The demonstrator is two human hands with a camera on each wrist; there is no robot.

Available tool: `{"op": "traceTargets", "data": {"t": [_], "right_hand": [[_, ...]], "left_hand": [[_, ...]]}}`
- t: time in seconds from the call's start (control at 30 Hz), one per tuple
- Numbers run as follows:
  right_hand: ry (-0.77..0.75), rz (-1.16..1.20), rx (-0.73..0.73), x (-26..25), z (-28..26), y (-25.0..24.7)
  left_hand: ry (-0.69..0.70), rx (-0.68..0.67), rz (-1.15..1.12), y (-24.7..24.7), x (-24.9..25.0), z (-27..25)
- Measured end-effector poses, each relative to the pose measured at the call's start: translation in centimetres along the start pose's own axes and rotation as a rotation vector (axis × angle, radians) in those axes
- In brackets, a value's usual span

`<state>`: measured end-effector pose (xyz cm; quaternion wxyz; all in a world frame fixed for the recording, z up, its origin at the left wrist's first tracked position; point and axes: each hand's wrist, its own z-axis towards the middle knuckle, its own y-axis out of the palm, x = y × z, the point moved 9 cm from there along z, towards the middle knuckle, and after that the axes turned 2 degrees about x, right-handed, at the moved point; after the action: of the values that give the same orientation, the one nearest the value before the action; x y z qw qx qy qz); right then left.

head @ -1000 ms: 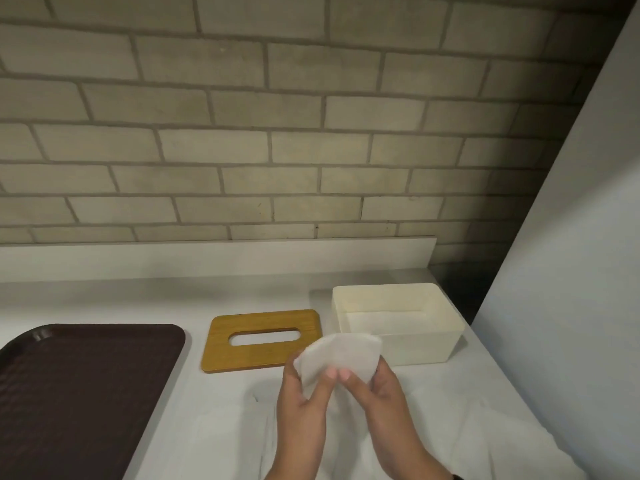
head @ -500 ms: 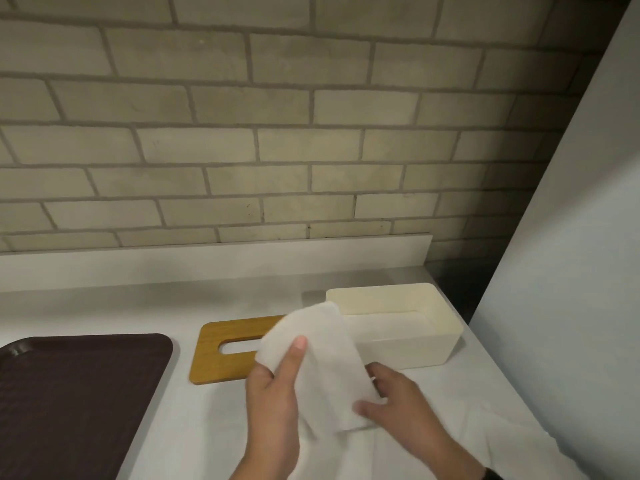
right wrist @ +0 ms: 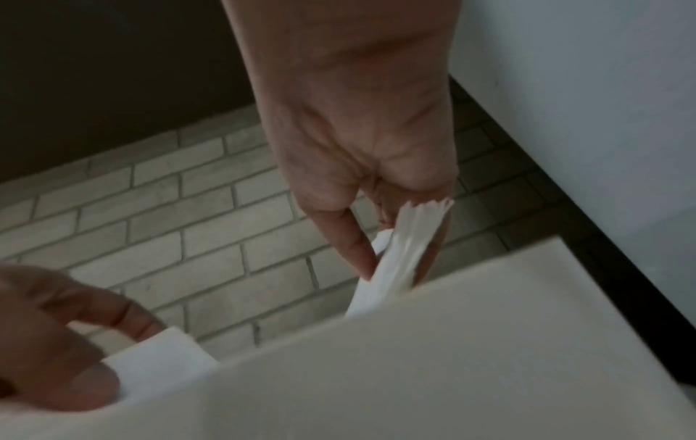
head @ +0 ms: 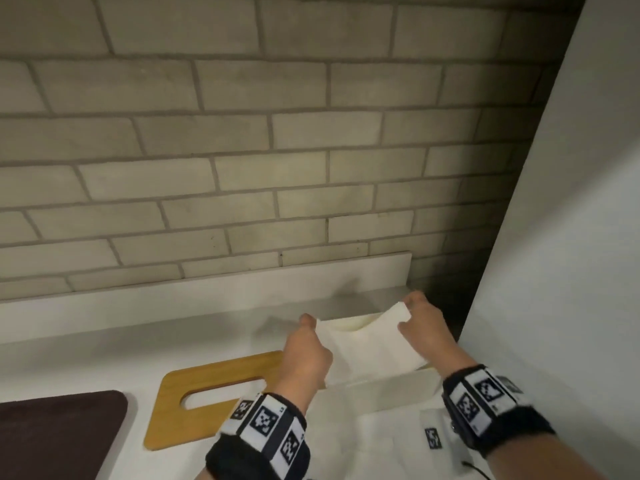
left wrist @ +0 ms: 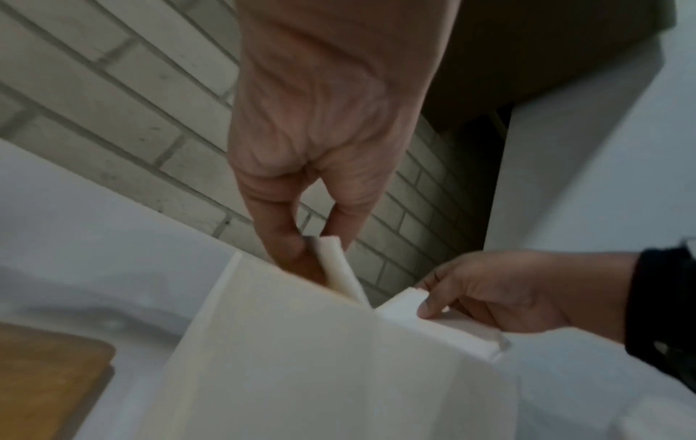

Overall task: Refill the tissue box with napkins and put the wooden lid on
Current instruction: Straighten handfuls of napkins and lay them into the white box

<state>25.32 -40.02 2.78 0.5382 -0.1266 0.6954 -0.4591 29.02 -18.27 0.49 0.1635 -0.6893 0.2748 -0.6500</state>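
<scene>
A folded white napkin (head: 370, 344) is stretched over the open cream tissue box (head: 391, 388) at the counter's right end. My left hand (head: 304, 355) pinches the napkin's left end, seen close in the left wrist view as napkin (left wrist: 335, 265) between thumb and fingers of the left hand (left wrist: 320, 238). My right hand (head: 420, 323) pinches its right end; the right wrist view shows that napkin (right wrist: 406, 250) in the right hand (right wrist: 391, 238), above the box wall (right wrist: 452, 357). The wooden lid (head: 207, 389) with its oval slot lies flat left of the box.
A dark brown tray (head: 59, 434) sits at the counter's left front. More white napkins (head: 381, 441) lie on the counter in front of the box. A brick wall (head: 242, 168) stands behind, and a pale panel (head: 571, 271) closes the right side close to the box.
Both hands have carried the napkin from in front of the lid forward and right, over the box, and now hold it spread by its two ends.
</scene>
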Motion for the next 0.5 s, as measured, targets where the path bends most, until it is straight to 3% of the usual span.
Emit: {"op": "traceTargets", "data": {"t": [0.13, 0.23, 0.33, 0.4, 0.5], "right_hand": [[-0.019, -0.134, -0.044, 0.5, 0.8, 2.5], [-0.037, -0.297, -0.075, 0.7, 0.5, 3.2], [-0.178, -0.497, -0.019, -1.4, 0.1, 2.7], [-0.293, -0.511, -0.127, -2.9, -0.1, 4.1], [-0.311, -0.48, -0.443, -2.5, -1.1, 7.7]], "left_hand": [[0.09, -0.038, 0.325, 2.1, 0.2, 1.3], [0.19, -0.072, 0.705, 3.0, 1.6, 1.1], [0.335, -0.038, 0.976, 3.6, 4.5, 0.4], [0.389, -0.069, 1.011, 4.7, 5.5, 0.2], [0.288, -0.227, 0.966, 6.9, 3.2, 0.8]]}}
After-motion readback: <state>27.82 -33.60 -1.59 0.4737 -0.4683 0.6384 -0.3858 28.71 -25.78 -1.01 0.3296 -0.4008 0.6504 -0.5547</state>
